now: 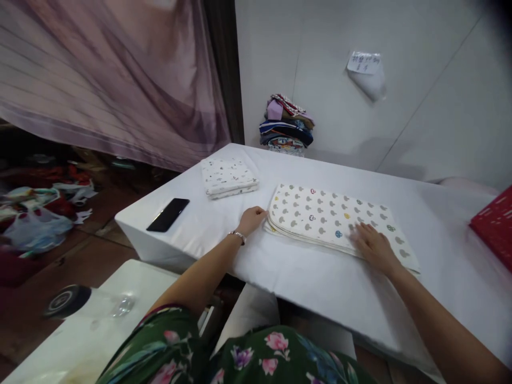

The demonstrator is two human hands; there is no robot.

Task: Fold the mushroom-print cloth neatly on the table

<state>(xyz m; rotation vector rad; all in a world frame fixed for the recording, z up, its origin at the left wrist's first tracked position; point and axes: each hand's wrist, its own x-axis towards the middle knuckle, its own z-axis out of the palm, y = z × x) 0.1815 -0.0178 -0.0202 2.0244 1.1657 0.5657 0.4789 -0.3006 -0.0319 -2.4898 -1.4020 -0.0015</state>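
Observation:
A white cloth printed with small mushrooms (320, 213) lies folded into a long strip on the white table (304, 277). My left hand (251, 220) grips its left end, fingers curled over the edge. My right hand (374, 246) lies flat, fingers spread, on the cloth's near right part. A bracelet is on my left wrist.
A smaller folded white cloth (229, 177) and a black phone (168, 214) lie at the table's left. A pile of folded coloured cloths (286, 125) stands against the back wall. A red item (495, 224) sits at the right edge. Bags clutter the floor at left (36, 213).

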